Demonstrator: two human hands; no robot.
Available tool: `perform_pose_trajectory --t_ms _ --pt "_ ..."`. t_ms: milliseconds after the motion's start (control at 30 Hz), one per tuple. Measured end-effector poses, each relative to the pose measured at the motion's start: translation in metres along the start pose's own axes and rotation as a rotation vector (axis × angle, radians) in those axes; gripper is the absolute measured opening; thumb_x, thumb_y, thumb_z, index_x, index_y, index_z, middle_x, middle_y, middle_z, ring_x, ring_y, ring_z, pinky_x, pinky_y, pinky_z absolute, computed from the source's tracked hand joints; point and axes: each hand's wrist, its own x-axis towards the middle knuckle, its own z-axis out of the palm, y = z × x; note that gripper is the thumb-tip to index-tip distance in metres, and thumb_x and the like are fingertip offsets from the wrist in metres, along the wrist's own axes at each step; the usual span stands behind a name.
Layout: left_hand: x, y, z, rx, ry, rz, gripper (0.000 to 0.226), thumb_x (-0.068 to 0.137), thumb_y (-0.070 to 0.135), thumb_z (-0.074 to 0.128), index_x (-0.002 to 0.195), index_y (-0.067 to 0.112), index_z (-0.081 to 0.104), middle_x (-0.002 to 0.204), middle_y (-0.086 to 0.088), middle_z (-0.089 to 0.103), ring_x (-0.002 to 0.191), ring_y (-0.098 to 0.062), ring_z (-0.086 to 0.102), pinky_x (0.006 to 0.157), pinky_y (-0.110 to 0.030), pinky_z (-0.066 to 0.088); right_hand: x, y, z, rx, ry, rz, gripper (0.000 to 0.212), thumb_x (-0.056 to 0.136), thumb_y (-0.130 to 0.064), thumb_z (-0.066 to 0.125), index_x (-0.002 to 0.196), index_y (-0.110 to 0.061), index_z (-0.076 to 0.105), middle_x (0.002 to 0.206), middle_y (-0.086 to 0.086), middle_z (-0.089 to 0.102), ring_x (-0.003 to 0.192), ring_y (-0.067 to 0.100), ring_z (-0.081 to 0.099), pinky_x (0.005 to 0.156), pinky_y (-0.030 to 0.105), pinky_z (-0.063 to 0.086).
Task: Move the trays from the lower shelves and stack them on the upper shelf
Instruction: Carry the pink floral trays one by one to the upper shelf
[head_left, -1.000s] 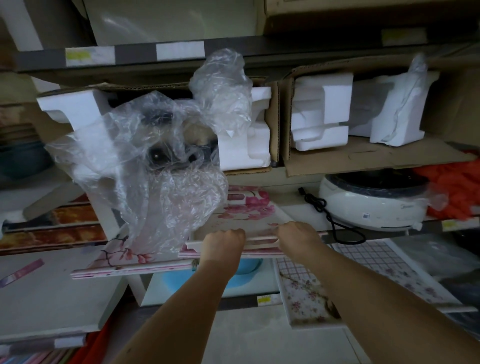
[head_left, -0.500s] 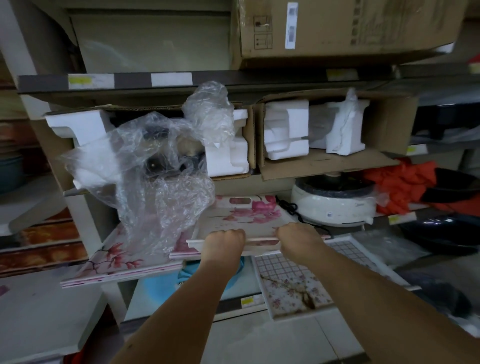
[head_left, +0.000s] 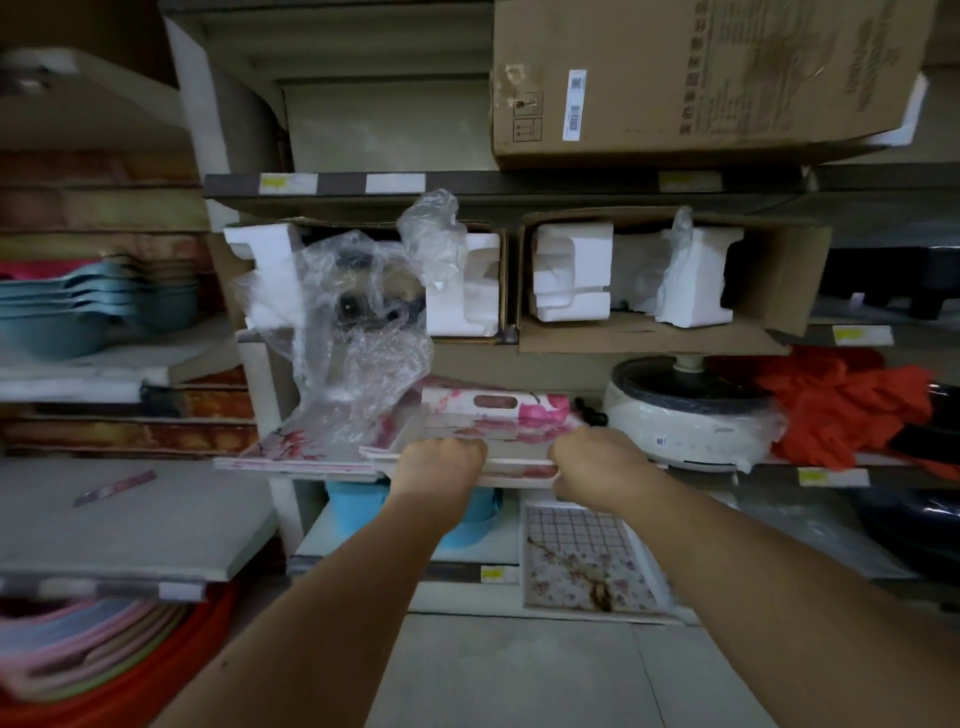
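The tray (head_left: 493, 431) was white with pink blossom prints, shallow-walled, and had an oval handle slot cut in its far end. It lay on the middle shelf (head_left: 826, 475), its near edge sticking out past the shelf's front, on top of a second tray (head_left: 291, 449) with the same blossom pattern that jutted out to the left. The left hand (head_left: 441, 467) and the right hand (head_left: 597, 467) both gripped the top tray's near rim, fingers curled over and under the edge, knuckles toward the camera. A crumpled plastic bag (head_left: 353, 353) hung down from the box (head_left: 363, 280) above and draped over the left part of the trays.

One shelf lower, a checked tray (head_left: 582, 561) with small flowers lay flat, poking out toward the floor, with a blue tub (head_left: 358, 504) beside it to the left. To the right of the blossom tray sat a white cooker (head_left: 685, 421) with a dark lid and a small label on its side, too small to read. Beside the cooker lay orange cloth (head_left: 852, 405).

Yellow and white price tags (head_left: 291, 183) ran along the shelf edges, their print illegible. The large carton (head_left: 701, 78) on the top shelf carried a white barcode sticker, handling symbols and lines of Chinese characters, too blurred to make out
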Motion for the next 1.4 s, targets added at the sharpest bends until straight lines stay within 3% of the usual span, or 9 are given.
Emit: perform_pose_trajectory --t_ms 133,233,333,433,633,767,900,1033,1400 --pt "-0.036 0.016 -0.018 0.041 -0.004 -0.07 0.027 0.091 0.003 0.046 0.115 0.015 0.049 0.113 -0.005 0.064 0.104 -0.026 0.062 0.083 -0.033 0.049 -0.027 0.002 -0.005 0.004 0.046 -0.11 0.018 0.092 -0.014 0.05 0.101 -0.007 0.064 0.068 0.002 0.04 0.08 0.022 0.049 0.068 0.027 0.034" --pt "-0.059 0.02 -0.029 0.063 -0.005 -0.139 0.026 0.092 0.005 0.045 0.115 0.016 0.05 0.113 -0.005 0.064 0.103 -0.027 0.062 0.082 -0.034 0.049 -0.042 -0.003 -0.013 -0.021 0.067 -0.175 0.021 0.092 -0.015 0.05 0.107 -0.009 0.063 0.08 0.006 0.049 0.084 0.025 0.053 0.063 0.026 0.034" --pt "-0.082 0.017 -0.041 0.071 -0.025 -0.202 0.029 0.09 0.004 0.046 0.115 0.017 0.051 0.115 -0.004 0.064 0.106 -0.028 0.061 0.083 -0.036 0.048 -0.054 -0.013 -0.022 -0.014 0.113 -0.22 0.021 0.092 -0.013 0.049 0.108 -0.01 0.063 0.084 0.005 0.053 0.081 0.023 0.049 0.054 0.025 0.03" --pt "-0.105 0.009 -0.052 0.102 -0.004 -0.25 0.026 0.09 0.005 0.047 0.113 0.017 0.052 0.114 -0.004 0.064 0.105 -0.027 0.062 0.081 -0.035 0.048 -0.062 -0.028 -0.029 0.002 0.148 -0.271 0.022 0.092 -0.012 0.049 0.108 -0.007 0.063 0.096 0.01 0.058 0.082 0.024 0.05 0.066 0.029 0.033" --pt "-0.15 -0.013 -0.069 0.135 0.005 -0.355 0.022 0.093 0.011 0.049 0.112 0.019 0.057 0.111 -0.002 0.065 0.102 -0.023 0.062 0.077 -0.029 0.047 -0.07 -0.068 -0.042 0.022 0.204 -0.382 0.02 0.093 -0.014 0.053 0.107 -0.006 0.065 0.11 0.011 0.062 0.097 0.028 0.061 0.068 0.029 0.038" --pt "-0.185 -0.031 -0.079 0.16 -0.003 -0.426 0.026 0.093 0.01 0.046 0.117 0.017 0.055 0.116 -0.002 0.063 0.107 -0.022 0.06 0.084 -0.03 0.047 -0.077 -0.104 -0.051 0.048 0.237 -0.473 0.021 0.094 -0.016 0.052 0.11 -0.005 0.062 0.113 0.012 0.063 0.094 0.027 0.06 0.068 0.029 0.038" --pt "-0.22 -0.055 -0.081 0.204 -0.039 -0.519 0.024 0.092 0.009 0.049 0.113 0.018 0.054 0.112 -0.001 0.065 0.101 -0.021 0.063 0.077 -0.029 0.047 -0.08 -0.145 -0.058 0.071 0.265 -0.578 0.022 0.094 -0.014 0.051 0.113 -0.005 0.06 0.115 0.013 0.062 0.094 0.028 0.059 0.072 0.031 0.038" --pt "-0.251 -0.081 -0.083 0.255 -0.092 -0.623 0.028 0.09 0.004 0.047 0.114 0.016 0.053 0.11 -0.002 0.066 0.103 -0.025 0.063 0.076 -0.031 0.048 -0.081 -0.187 -0.067 0.077 0.307 -0.683 0.018 0.092 -0.01 0.047 0.103 -0.012 0.061 0.096 0.012 0.06 0.093 0.031 0.057 0.07 0.029 0.032" --pt "-0.329 -0.159 -0.085 0.277 -0.091 -0.849 0.027 0.091 0.005 0.046 0.113 0.017 0.056 0.11 -0.002 0.067 0.109 -0.022 0.06 0.077 -0.032 0.048 -0.069 -0.318 -0.089 0.136 0.397 -0.892 0.024 0.094 -0.015 0.047 0.111 -0.01 0.063 0.114 0.011 0.065 0.106 0.028 0.061 0.071 0.027 0.034"
